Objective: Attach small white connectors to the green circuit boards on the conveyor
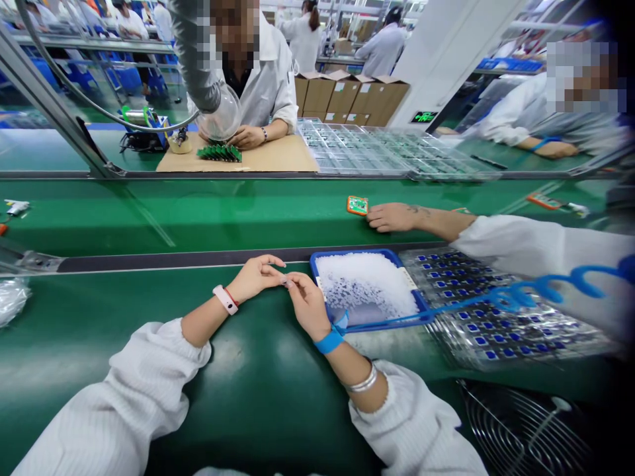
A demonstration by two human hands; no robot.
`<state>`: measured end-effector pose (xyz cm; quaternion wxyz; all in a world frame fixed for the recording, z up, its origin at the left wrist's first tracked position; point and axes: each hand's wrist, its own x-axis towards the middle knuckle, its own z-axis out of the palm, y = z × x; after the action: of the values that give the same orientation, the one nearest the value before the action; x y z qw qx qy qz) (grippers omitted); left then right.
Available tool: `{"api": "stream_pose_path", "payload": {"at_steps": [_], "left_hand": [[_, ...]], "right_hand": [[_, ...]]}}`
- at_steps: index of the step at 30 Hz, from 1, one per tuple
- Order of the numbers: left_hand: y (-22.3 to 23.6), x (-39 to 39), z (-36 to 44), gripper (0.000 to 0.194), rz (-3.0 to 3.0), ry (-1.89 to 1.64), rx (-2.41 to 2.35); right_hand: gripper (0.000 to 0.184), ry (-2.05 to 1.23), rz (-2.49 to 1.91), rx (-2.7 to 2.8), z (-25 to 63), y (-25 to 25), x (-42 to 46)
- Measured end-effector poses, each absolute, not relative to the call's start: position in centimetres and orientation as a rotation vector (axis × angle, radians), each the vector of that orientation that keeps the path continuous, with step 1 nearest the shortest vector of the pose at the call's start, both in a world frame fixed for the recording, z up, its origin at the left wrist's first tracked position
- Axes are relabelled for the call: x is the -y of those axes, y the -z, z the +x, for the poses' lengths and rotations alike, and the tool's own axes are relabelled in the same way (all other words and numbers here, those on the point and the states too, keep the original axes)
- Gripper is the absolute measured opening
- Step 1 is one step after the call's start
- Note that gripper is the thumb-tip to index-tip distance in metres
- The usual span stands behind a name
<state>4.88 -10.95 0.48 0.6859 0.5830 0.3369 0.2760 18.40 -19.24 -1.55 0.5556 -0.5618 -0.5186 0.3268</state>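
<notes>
Right, L hand [255,277] and R hand [308,305] half closed, fingertips [284,280] together over green worktop [258,396]; any item held too small to tell. Just right of R hand, blue tray [347,255] of white granules [364,284]; blister tray [560,344] of blue parts [466,316] further right.

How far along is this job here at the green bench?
Done, it seems: the clear blister tray holds rows of small blue parts. In hand: the left hand and right hand meet at the fingertips over something too small to make out. Left: the blue tray is heaped with white granules; how much work remains cannot be told.
</notes>
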Motion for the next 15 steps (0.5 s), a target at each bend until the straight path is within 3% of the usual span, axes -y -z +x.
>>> {"api": "stream_pose_path", "payload": {"at_steps": [9,15], "left_hand": [[-0.68,11.70,5.13,0.023,1.567,-0.664,-0.707],[-0.66,11.74,5.18,0.024,1.573,-0.673,-0.659]], "right_hand": [[0.015,-0.684,-1.400,1.298,18.57,2.05,19.16],[0.014,-0.665,-1.417,1.284,18.50,1.91,19.16]]}}
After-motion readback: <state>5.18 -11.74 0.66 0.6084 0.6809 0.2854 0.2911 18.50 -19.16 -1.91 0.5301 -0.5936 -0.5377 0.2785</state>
